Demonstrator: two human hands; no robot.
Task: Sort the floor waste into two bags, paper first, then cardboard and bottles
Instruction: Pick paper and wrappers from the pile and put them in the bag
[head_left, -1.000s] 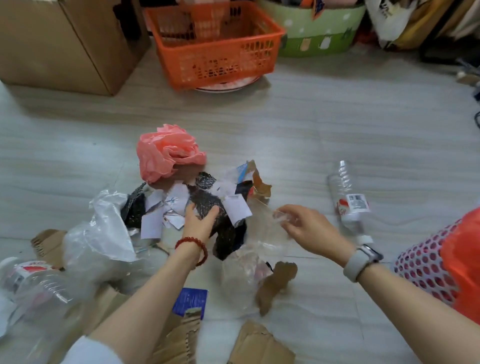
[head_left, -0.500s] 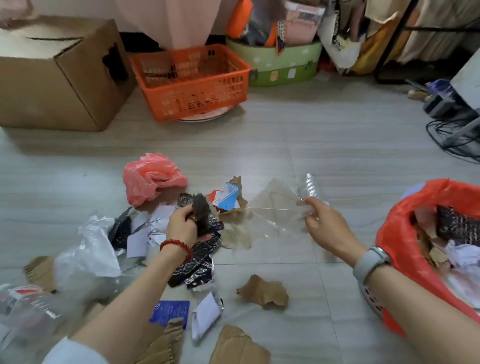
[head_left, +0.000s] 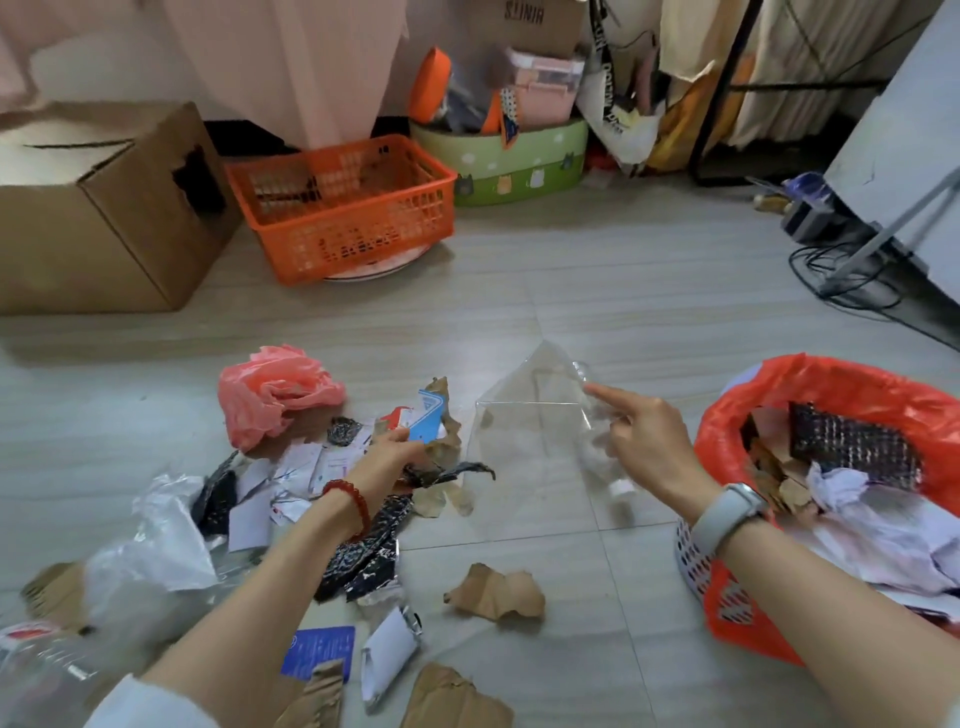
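1. The left hand (head_left: 387, 453) reaches far into the scrap pile (head_left: 332, 483), fingers pinching a blue-and-white card (head_left: 427, 423).
2. The right hand (head_left: 641, 441) holds a clear plastic sheet (head_left: 524, 441), forefinger extended, left of the red bag (head_left: 779, 410).

Red bag (head_left: 737, 415) lining a white basket (head_left: 693, 561) dotted with holes. Pink bag (head_left: 270, 400) crumpled. Orange crate (head_left: 358, 228), green tub (head_left: 519, 166) with cat print, brown box (head_left: 104, 218). Red bead bracelet (head_left: 356, 501), grey watch band (head_left: 727, 514), blue card (head_left: 322, 649), pale grey floor (head_left: 597, 291).
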